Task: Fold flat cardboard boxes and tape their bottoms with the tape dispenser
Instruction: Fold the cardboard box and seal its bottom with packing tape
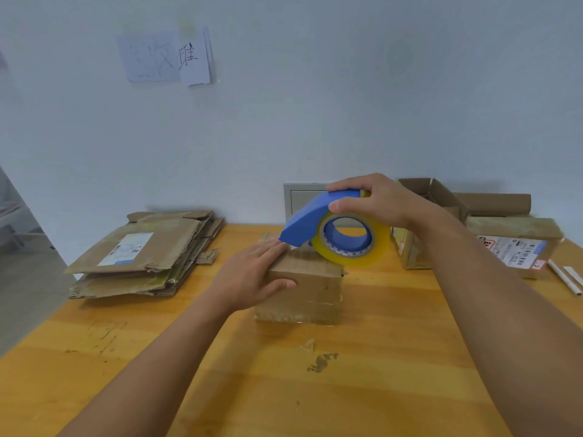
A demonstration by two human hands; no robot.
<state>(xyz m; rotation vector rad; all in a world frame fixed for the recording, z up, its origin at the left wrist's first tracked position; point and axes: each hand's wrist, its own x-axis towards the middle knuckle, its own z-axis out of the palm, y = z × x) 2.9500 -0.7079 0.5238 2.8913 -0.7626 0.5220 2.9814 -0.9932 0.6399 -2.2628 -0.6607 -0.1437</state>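
A small folded cardboard box [307,288] stands in the middle of the wooden table [315,389]. My left hand [252,277] lies flat on the box's top left with straight fingers, thumb down the near side. My right hand [375,200] grips the blue tape dispenser [310,217] from above, fingers curled over its cover. The dispenser carries a yellowish clear tape roll [353,244]. Its blue nose touches the box top by my left fingertips.
A stack of flat cardboard boxes [145,253] lies at the left rear of the table. Folded boxes [517,244] with shipping labels stand at the right rear. Two white pens [564,275] lie near the right edge. A wall stands close behind.
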